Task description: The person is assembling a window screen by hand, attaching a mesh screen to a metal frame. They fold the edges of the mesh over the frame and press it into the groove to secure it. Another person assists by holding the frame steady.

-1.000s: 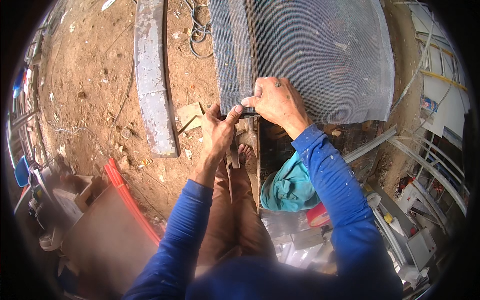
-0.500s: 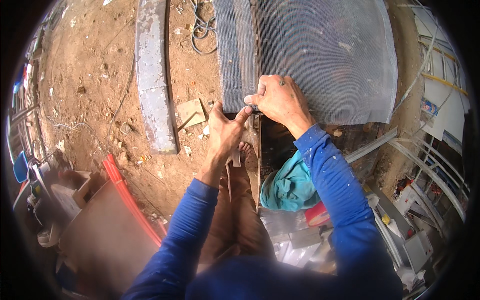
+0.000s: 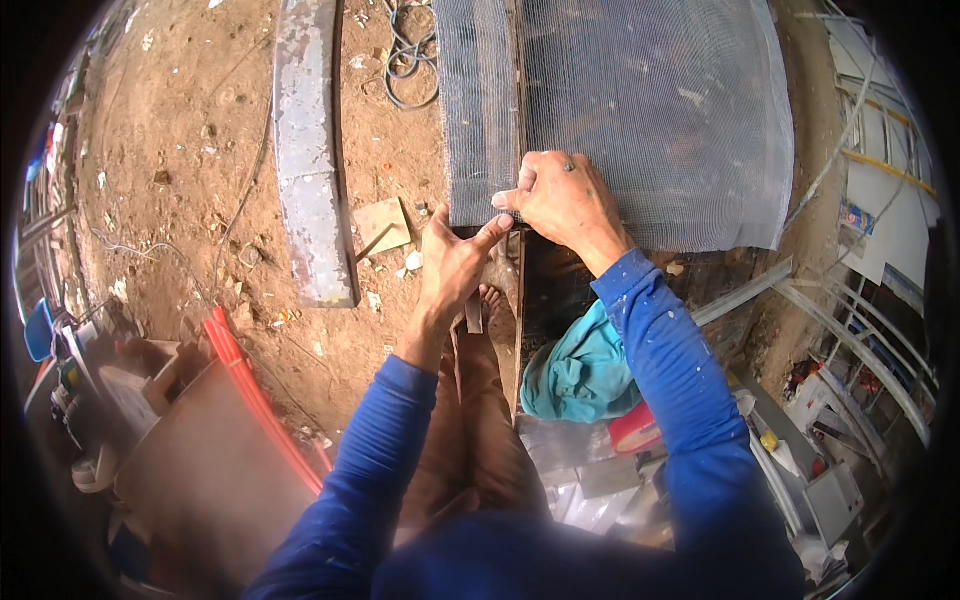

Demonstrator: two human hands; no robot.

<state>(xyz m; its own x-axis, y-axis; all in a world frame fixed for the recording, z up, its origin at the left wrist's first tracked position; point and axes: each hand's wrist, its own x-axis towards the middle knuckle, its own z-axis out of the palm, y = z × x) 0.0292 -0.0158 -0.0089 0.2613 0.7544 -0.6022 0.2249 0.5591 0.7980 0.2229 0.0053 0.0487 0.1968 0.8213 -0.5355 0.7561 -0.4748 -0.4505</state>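
A sheet of grey wire mesh [image 3: 660, 120] lies over a dark work surface, its narrow left strip [image 3: 478, 120] hanging past the surface's edge. My left hand [image 3: 453, 250] grips the near corner of that strip, thumb on top and the other fingers mostly out of sight. Beside it, my right hand [image 3: 570, 205] is closed with thumb and forefinger pinched at the mesh's near edge, close to the left thumb. A ring is on one of its fingers. Below the right wrist lies a crumpled teal cloth [image 3: 580, 370] on the surface.
A long, paint-flaked metal beam [image 3: 303, 150] lies on the dirt floor to the left, near a coiled cable [image 3: 408, 60] and a small wooden piece [image 3: 383, 227]. Red tubes [image 3: 260, 395] rest by a brown panel [image 3: 215, 450]. Metal frames [image 3: 850, 340] stand at right.
Both hands stay at the mesh's near edge, having shifted only very slightly to the right. The mesh strip has shifted slightly with them in view.
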